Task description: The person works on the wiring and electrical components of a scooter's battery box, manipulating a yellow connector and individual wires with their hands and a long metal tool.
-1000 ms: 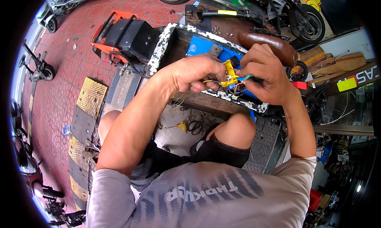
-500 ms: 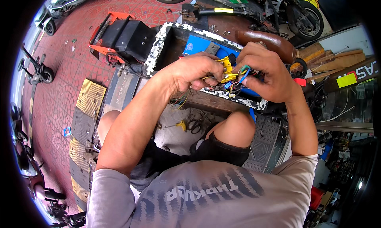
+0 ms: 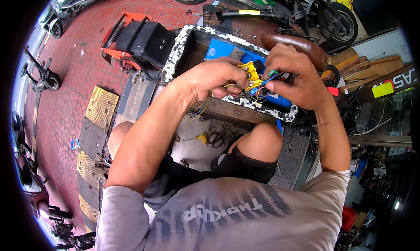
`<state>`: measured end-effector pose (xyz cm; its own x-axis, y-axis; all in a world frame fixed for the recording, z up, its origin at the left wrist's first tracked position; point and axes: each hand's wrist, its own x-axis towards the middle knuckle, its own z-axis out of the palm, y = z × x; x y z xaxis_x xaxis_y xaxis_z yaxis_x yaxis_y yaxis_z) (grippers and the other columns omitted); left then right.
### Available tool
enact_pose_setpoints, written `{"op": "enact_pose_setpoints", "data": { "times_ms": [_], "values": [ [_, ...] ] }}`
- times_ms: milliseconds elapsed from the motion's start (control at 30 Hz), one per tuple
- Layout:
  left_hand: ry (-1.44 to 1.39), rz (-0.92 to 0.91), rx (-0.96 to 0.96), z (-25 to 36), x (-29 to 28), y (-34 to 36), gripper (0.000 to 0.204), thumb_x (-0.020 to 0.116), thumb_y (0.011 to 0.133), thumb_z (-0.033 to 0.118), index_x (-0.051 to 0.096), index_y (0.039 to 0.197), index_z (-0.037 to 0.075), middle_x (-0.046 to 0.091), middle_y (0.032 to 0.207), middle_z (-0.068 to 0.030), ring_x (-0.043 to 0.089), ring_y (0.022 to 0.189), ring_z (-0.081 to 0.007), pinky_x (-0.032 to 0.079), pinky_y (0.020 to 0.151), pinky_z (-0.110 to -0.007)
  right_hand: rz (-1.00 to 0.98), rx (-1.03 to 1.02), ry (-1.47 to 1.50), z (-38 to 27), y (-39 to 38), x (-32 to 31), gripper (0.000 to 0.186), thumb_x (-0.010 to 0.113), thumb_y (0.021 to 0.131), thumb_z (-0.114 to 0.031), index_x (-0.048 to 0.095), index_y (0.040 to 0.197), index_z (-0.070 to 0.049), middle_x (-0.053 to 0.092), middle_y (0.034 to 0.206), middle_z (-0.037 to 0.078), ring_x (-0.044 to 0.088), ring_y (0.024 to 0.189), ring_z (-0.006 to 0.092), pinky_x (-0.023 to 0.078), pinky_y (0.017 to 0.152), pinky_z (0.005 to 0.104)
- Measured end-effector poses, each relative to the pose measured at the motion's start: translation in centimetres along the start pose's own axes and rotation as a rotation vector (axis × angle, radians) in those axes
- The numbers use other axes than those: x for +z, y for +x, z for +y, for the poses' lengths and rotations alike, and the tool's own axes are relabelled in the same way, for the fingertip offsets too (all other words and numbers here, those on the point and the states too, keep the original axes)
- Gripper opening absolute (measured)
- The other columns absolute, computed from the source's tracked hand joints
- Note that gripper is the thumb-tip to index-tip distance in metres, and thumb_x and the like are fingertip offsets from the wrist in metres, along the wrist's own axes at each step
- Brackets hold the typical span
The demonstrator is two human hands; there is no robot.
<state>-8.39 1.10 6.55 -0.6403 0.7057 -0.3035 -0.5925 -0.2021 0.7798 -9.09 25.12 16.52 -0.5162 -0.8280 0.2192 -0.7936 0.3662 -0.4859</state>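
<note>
My left hand (image 3: 216,80) is closed on a yellow tool (image 3: 253,71) with silver bolts, fingers curled under it. My right hand (image 3: 293,76) pinches blue and green wires (image 3: 272,74) at the tool's right end. Both hands are over an open box (image 3: 178,45) with a flaking white rim. Inside are a blue pack (image 3: 215,49) with a grey piece on top and a tangle of coloured wires (image 3: 260,95), partly hidden by my hands.
Below, a yellow-handled tool (image 3: 201,139) and scissors (image 3: 215,141) lie between my knees. An orange-and-black scooter part (image 3: 140,43) adjoins the box. A brown cylinder (image 3: 299,45), wood offcuts (image 3: 363,71), a motorbike wheel (image 3: 343,23) and a small scooter (image 3: 52,80) surround me.
Since a second ago my right hand has shifted slightly up around the wires, and the blue wire now shows between its fingers. My left hand stays on the yellow tool.
</note>
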Motion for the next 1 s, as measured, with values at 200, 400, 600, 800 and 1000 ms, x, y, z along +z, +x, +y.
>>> {"op": "enact_pose_setpoints", "data": {
  "times_ms": [200,400,600,800,1000],
  "values": [
    [0.009,0.026,-0.009,0.0,0.3,0.3,0.031,0.067,0.08,0.001,0.061,0.11,-0.002,0.059,0.08,-0.0093,0.044,0.056,-0.0077,0.026,0.04,-0.019,-0.001,0.026,-0.001,0.0,-0.1,-0.1,0.021,0.08,0.074,-0.01,0.067,0.09,-0.004,0.066,0.091,0.007,0.061,0.09,0.0287,0.044,0.083,0.0403],
    [-0.004,0.016,0.023,0.0,0.3,0.1,0.029,0.067,0.08,0.001,0.062,0.108,-0.001,0.058,0.082,-0.0083,0.047,0.061,-0.0077,0.027,0.039,-0.019,-0.022,0.029,0.069,0.2,0.1,-0.5,0.02,0.081,0.077,-0.009,0.069,0.092,-0.002,0.067,0.091,0.008,0.061,0.09,0.0279,0.046,0.083,0.0395],
    [-0.026,0.073,0.04,0.1,0.7,-0.1,0.025,0.069,0.08,0.002,0.061,0.104,-0.001,0.059,0.083,-0.0081,0.046,0.059,-0.0075,0.028,0.039,-0.017,0.008,0.058,0.128,0.3,-0.1,-0.3,0.02,0.082,0.076,-0.006,0.069,0.091,-0.002,0.067,0.091,0.008,0.061,0.091,0.0272,0.047,0.082,0.039],
    [-0.009,0.116,0.043,0.2,1.3,-0.3,0.023,0.07,0.079,0.004,0.062,0.1,-0.001,0.06,0.084,-0.009,0.046,0.059,-0.0069,0.027,0.038,-0.017,0.031,0.047,0.084,0.3,-0.2,-0.2,0.019,0.082,0.076,-0.005,0.068,0.088,-0.002,0.066,0.091,0.008,0.061,0.09,0.0272,0.047,0.081,0.0387],
    [0.026,0.164,0.055,0.3,1.9,-0.5,0.022,0.069,0.079,0.005,0.062,0.1,0.0,0.061,0.084,-0.0095,0.046,0.058,-0.0066,0.027,0.04,-0.018,0.033,0.047,0.088,0.4,-0.4,-0.2,0.018,0.082,0.076,-0.005,0.069,0.087,-0.002,0.066,0.089,0.008,0.06,0.089,0.0273,0.047,0.08,0.039]
  ]
}}
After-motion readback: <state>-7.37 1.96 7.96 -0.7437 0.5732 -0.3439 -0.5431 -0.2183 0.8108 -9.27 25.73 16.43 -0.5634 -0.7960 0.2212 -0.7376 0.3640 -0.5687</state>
